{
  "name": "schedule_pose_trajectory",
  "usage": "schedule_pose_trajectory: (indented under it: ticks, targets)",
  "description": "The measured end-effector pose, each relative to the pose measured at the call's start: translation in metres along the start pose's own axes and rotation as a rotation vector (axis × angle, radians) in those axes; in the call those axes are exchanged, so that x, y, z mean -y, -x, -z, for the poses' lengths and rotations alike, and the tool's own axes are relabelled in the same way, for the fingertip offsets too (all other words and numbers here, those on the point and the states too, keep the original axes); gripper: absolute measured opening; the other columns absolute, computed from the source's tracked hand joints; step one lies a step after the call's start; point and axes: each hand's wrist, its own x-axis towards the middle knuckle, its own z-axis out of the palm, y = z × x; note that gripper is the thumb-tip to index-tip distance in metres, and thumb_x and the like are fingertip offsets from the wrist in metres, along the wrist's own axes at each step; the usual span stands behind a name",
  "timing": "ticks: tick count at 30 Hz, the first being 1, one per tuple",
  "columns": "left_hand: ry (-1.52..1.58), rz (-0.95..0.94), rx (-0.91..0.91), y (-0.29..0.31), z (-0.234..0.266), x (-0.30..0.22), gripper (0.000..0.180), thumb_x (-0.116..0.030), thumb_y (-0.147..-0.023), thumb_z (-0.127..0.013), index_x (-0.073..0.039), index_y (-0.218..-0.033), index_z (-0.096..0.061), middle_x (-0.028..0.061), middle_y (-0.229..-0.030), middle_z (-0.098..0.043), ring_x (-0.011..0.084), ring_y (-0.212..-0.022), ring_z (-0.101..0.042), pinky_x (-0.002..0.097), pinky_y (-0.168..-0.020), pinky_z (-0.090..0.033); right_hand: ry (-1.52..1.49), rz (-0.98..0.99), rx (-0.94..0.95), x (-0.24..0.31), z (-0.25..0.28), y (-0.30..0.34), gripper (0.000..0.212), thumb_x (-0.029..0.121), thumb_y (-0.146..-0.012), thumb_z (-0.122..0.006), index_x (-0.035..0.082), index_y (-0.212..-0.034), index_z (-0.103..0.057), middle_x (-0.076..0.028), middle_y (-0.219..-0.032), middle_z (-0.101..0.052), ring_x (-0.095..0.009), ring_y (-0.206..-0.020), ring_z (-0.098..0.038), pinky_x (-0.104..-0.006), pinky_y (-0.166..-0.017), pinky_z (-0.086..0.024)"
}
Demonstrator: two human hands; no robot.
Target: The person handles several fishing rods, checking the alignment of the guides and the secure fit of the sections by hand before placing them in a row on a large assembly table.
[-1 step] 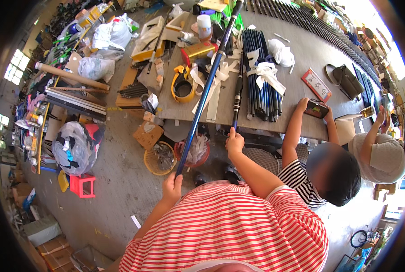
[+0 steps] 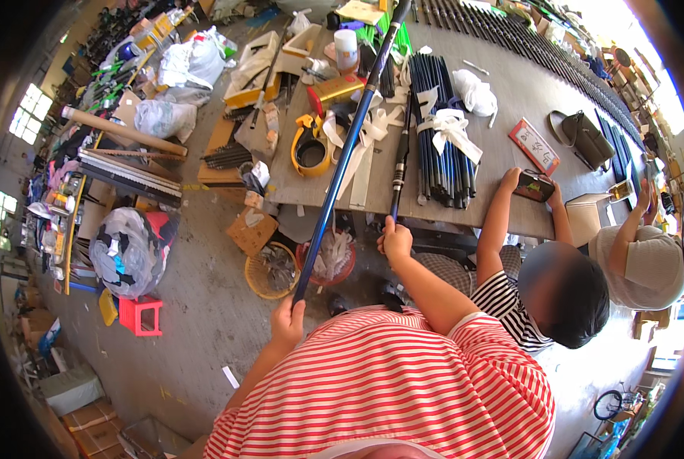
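Observation:
My left hand (image 2: 287, 323) is closed round the black butt end of a long blue fishing rod (image 2: 332, 191). This rod slants up and away across the table's front edge, past the top of the view. My right hand (image 2: 395, 242) grips the lower end of a thinner black fishing rod (image 2: 400, 170) with silver bands, which points away over the table (image 2: 502, 218). Right of it lies a bundle of dark blue rods (image 2: 434, 164) tied with a white cloth strip (image 2: 450, 128). A yellow tape dispenser (image 2: 310, 149) stands left of the blue rod.
A person in a striped shirt (image 2: 502, 306) sits at my right, holding a phone (image 2: 535, 185); another person (image 2: 640, 264) is beyond. A yellow basket (image 2: 269, 284) and a red basket (image 2: 340, 268) stand below the table edge. A red stool (image 2: 140, 315) is left.

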Motion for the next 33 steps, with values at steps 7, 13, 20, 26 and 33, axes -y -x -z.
schedule_pose_trajectory:
  ticks: [7, 13, 20, 26, 33]
  targets:
    - [-0.47, 0.027, -0.07, 0.071, 0.051, 0.005, 0.027, -0.03, -0.08, -0.056, -0.004, -0.082, -0.056, 0.0127, -0.061, -0.054, 0.0331, -0.053, -0.052, 0.0376, -0.047, -0.039, -0.745, 0.318, 0.372, 0.245, 0.104, -0.005, 0.067, 0.058, -0.084, -0.034, -0.004, -0.105, -0.05, -0.02, -0.095, -0.06, -0.03, -0.086, -0.059, -0.0377, -0.079, -0.045]
    - [-0.615, 0.433, 0.032, 0.086, 0.057, -0.031, 0.027, -0.034, -0.074, -0.058, -0.007, -0.077, -0.059, 0.0137, -0.069, -0.057, 0.0334, -0.068, -0.054, 0.0428, -0.058, -0.041, -1.299, 0.405, 0.603, 0.385, 0.167, 0.024, 0.026, 0.026, -0.085, -0.054, 0.01, -0.069, -0.042, 0.006, -0.051, -0.029, -0.004, -0.042, -0.027, -0.0189, -0.038, -0.024]
    - [-0.436, 0.379, 0.175, 0.082, 0.04, -0.027, 0.037, -0.042, -0.078, -0.052, -0.006, -0.073, -0.058, 0.0068, -0.063, -0.053, 0.0227, -0.058, -0.049, 0.0338, -0.051, -0.038, -1.378, 0.49, 1.118, 0.389, 0.185, 0.053, 0.04, 0.033, -0.088, -0.047, 0.016, -0.055, -0.031, 0.008, -0.046, -0.022, -0.004, -0.035, -0.018, -0.0192, -0.031, -0.018]
    - [0.006, 0.191, 0.39, 0.052, 0.048, -0.046, 0.046, -0.049, -0.082, -0.046, -0.005, -0.071, -0.057, 0.001, -0.059, -0.049, 0.0135, -0.049, -0.044, 0.0262, -0.044, -0.035, -1.532, 0.418, 2.054, 0.366, 0.126, 0.115, 0.04, 0.037, -0.087, -0.045, 0.016, -0.056, -0.031, 0.008, -0.04, -0.024, -0.004, -0.03, -0.022, -0.0206, -0.028, -0.02]
    - [1.076, -0.012, 0.279, -0.023, 0.07, -0.115, 0.059, -0.055, -0.084, -0.038, 0.001, -0.09, -0.056, -0.0003, -0.056, -0.047, 0.0049, -0.042, -0.038, 0.0184, -0.038, -0.027, -0.77, 0.781, 1.554, 0.284, 0.041, 0.186, 0.028, 0.03, -0.08, -0.06, 0.004, -0.082, -0.049, -0.004, -0.07, -0.05, -0.016, -0.065, -0.05, -0.0307, -0.063, -0.044]
